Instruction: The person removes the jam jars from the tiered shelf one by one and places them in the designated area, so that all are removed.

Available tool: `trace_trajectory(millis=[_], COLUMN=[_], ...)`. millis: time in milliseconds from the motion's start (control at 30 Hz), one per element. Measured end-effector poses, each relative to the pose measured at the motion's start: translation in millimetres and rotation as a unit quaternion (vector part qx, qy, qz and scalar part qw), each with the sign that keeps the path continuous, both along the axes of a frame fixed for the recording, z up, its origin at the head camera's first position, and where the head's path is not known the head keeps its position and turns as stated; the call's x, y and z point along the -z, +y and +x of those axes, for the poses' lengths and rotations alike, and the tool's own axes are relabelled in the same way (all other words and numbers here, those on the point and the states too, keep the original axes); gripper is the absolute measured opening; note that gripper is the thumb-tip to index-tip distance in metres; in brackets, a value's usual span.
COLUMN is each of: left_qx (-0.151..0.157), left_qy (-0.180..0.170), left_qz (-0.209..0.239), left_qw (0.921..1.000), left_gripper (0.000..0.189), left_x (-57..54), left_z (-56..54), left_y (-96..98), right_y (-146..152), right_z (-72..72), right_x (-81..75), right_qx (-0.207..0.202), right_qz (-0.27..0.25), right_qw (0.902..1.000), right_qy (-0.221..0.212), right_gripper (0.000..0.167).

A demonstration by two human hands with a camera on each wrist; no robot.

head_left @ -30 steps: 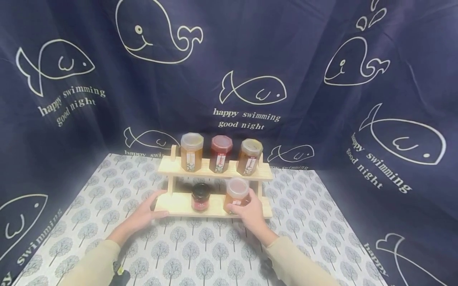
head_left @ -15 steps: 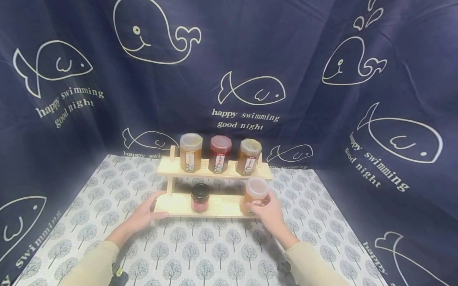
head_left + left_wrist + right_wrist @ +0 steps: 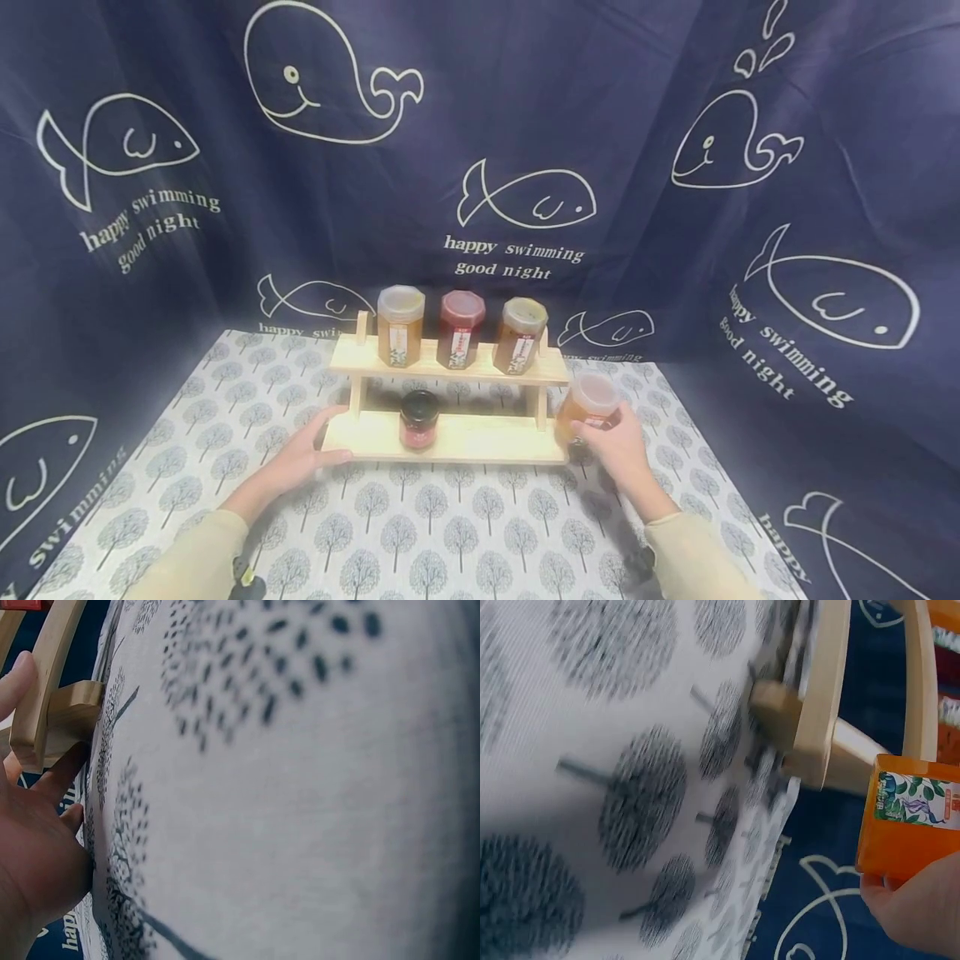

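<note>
A two-tier wooden shelf rack [image 3: 480, 435] stands on the table. At the left end of its lower board, my left hand [image 3: 306, 454] grips the board, thumb at the front; the left wrist view shows the hand [image 3: 37, 840] about the wood [image 3: 45, 690]. My right hand [image 3: 618, 437] holds a jar of orange honey [image 3: 588, 408] with a pale lid, just beyond the lower board's right end. In the right wrist view the orange jar [image 3: 907, 832] is off the table, its label showing. A small black-lidded jar [image 3: 418, 421] sits on the lower board.
On the upper board stand an amber jar [image 3: 401, 327], a red-lidded jar [image 3: 460, 331] and a brown jar [image 3: 520, 336]. The tablecloth [image 3: 450, 533] has a tree print. Dark blue curtains [image 3: 525, 100] with whales and fish hang behind and at both sides.
My right hand has carried the orange honey jar rightward, from over the lower board to past its right end. The left hand has stayed on the rack's left end.
</note>
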State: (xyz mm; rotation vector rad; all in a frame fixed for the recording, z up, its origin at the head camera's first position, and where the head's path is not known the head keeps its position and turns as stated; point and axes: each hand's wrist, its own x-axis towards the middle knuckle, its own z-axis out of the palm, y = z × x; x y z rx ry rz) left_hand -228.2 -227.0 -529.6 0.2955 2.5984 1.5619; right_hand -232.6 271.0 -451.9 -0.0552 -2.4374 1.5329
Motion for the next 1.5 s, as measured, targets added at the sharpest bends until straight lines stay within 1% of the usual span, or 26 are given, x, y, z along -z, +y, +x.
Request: trace_trajectory(millis=[200, 300, 467, 567, 667, 733, 833, 1000, 1167, 1333, 1500], left_qx=[0.001, 0.005, 0.008, 0.010, 0.009, 0.012, 0.011, 0.014, 0.016, 0.014, 0.015], left_qy=[-0.003, -0.005, -0.013, -0.019, -0.027, -0.031, -0.041, -0.044, -0.044, -0.046, -0.045], left_qz=[0.000, 0.005, 0.008, 0.005, 0.004, 0.000, 0.000, 0.005, 0.008, 0.007, 0.006], left_qw=[1.0000, 1.0000, 0.9999, 0.9997, 0.9996, 0.9994, 0.9991, 0.9989, 0.9989, 0.9988, 0.9989], left_gripper=[0.088, 0.088, 0.088, 0.089, 0.091, 0.091, 0.091, 0.091, 0.092, 0.090, 0.093], left_x=[0.0, 0.2, 0.7, -0.8, -3.9, -5.8, -7.5, -6.9, -5.5, -5.7, -6.0], left_z=[0.0, -0.1, 0.2, 0.3, 0.2, -0.3, -0.3, 0.8, 0.3, 0.3, 0.3], left_y=[-0.6, -0.9, -0.6, -1.1, -1.3, -1.5, -1.1, -1.1, -0.7, -1.0, -0.8], right_y=[22, 27, 32, 34, 36, 38, 42, 47, 48, 51, 55], right_z=[-7.7, -10.1, -11.9, -13.6, -15.4, -16.9, -19.4, -20.8, -22.6, -26.3, -27.5], right_x=[7.7, 9.6, 12.6, 15.2, 17.8, 20.8, 26.9, 38.3, 48.6, 56.1, 55.5], right_qx=[0.018, 0.019, 0.017, 0.021, 0.023, 0.020, 0.005, -0.027, -0.040, -0.048, -0.053], right_qz=[0.004, -0.009, -0.030, -0.027, -0.020, -0.019, -0.017, -0.014, -0.025, -0.025, -0.013], right_qw=[0.9995, 0.9992, 0.9988, 0.9988, 0.9989, 0.9987, 0.9979, 0.9956, 0.9951, 0.9948, 0.9929], right_qy=[-0.027, -0.034, -0.036, -0.035, -0.036, -0.043, -0.062, -0.088, -0.087, -0.086, -0.106], right_gripper=[0.072, 0.074, 0.075, 0.074, 0.078, 0.081, 0.083, 0.079, 0.077, 0.075, 0.076])
